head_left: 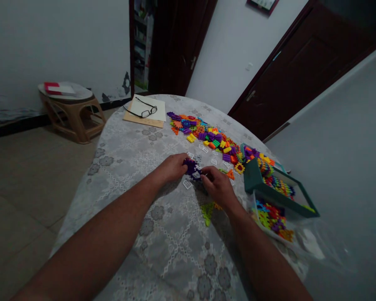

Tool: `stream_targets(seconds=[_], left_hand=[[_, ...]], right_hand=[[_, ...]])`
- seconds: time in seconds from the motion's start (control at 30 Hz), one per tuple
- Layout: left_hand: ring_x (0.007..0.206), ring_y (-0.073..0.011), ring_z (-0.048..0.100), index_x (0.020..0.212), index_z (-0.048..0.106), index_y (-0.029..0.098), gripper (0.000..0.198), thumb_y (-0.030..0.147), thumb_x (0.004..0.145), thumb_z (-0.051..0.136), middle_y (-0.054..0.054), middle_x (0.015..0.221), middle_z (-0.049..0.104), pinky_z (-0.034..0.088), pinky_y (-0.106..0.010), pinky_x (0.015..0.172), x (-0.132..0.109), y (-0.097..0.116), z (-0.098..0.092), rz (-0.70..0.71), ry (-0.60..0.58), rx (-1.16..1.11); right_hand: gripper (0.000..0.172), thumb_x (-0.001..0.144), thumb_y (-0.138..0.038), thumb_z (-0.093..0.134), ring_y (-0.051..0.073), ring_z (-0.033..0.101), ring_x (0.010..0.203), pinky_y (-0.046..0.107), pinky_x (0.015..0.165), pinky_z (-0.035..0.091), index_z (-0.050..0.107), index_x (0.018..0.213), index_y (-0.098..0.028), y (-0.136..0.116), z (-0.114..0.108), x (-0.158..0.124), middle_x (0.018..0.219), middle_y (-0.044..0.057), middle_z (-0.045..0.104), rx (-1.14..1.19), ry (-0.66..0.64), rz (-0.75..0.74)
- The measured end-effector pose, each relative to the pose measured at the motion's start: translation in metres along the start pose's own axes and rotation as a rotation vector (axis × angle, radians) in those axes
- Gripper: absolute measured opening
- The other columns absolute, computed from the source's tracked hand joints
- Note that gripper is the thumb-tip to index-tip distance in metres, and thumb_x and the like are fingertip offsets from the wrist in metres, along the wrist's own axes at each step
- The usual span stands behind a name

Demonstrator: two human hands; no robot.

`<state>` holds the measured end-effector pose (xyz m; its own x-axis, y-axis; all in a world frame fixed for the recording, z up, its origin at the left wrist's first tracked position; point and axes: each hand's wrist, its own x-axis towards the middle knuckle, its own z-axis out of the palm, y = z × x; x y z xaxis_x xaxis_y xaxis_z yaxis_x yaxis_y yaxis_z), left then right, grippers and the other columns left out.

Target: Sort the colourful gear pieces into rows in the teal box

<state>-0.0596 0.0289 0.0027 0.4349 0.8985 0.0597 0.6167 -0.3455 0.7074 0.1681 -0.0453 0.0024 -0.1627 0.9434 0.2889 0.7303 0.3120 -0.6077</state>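
Observation:
Over the middle of the table, my left hand (176, 166) pinches the left side of a dark purple toothed building piece (192, 168). My right hand (215, 182) has its thumb and fingers closed at the right edge of that piece, where a small pale part shows. The fingertips partly cover it, so I cannot make out how many pieces are joined. Small white printed cards (187, 184) lie around the hands. A lime-green toothed piece (207, 213) rests on the cloth below my right hand, with a bit of orange beside it.
A long pile of colourful building pieces (213, 137) stretches across the table's far side. To the right stand a green box (253, 175) and a clear plastic bag (319, 244) with more pieces. Glasses (146, 113) lie on paper at the far left. A stool (73, 110) is beyond the table.

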Motion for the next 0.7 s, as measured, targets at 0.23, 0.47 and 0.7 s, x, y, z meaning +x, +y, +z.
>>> stream_targets(seconds=[0.23,0.47,0.7], left_hand=[[0.121,-0.0274,0.072,0.126,0.075,0.024,0.043,0.006,0.088,0.064,-0.009,0.131,0.081,0.052,-0.038,0.108,-0.003,0.001,-0.003,0.016,-0.052,-0.004],[0.115,-0.0274,0.074,0.125,0.077,0.023,0.048,0.002,0.084,0.064,-0.010,0.126,0.083,0.053,-0.038,0.104,-0.004,-0.006,-0.004,0.067,-0.071,-0.064],[0.111,-0.0260,0.074,0.116,0.079,0.024,0.037,0.006,0.087,0.066,-0.008,0.120,0.084,0.053,-0.036,0.100,-0.004,-0.008,-0.005,0.105,-0.111,-0.112]], right_hand=[[0.021,0.099,-0.028,0.061,0.022,0.072,0.087,0.032,0.084,0.055,0.078,0.111,-0.023,0.004,0.000,0.016,0.102,0.007,0.080,-0.069,-0.010,-0.116],[0.022,0.102,-0.022,0.060,0.023,0.074,0.103,0.035,0.095,0.055,0.077,0.116,-0.023,-0.010,0.007,0.025,0.112,0.008,0.080,-0.124,-0.067,-0.128],[0.019,0.100,-0.016,0.061,0.024,0.069,0.104,0.035,0.096,0.055,0.076,0.110,-0.022,-0.017,0.011,0.034,0.111,0.010,0.073,-0.148,-0.045,-0.178]])
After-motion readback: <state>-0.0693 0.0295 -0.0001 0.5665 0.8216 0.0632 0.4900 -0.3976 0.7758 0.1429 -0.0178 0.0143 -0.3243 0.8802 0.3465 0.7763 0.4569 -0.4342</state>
